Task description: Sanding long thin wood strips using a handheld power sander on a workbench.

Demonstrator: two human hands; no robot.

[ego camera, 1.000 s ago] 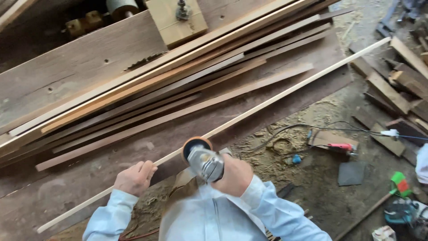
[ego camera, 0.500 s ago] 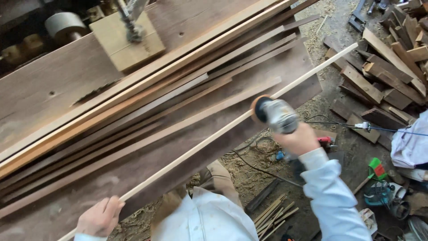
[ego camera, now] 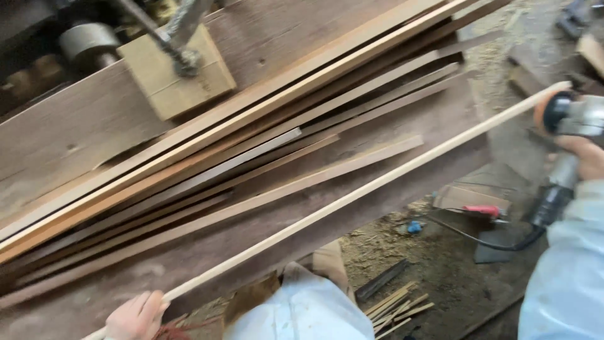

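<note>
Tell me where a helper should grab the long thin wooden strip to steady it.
Grip the wooden strip around its bare middle span, coming from the floor side. There it overhangs the workbench edge, so fingers could likely wrap it. The left hand holds the near end and the power sander, in the right hand, works the far tip.

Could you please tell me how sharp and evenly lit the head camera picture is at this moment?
Head view: soft, even daylight with no glare; the upper left corner by the roller is dark. The right hand and its sander are smeared by motion blur, the wooden block is slightly soft, and the thin strip and left hand read fairly clearly.
</note>
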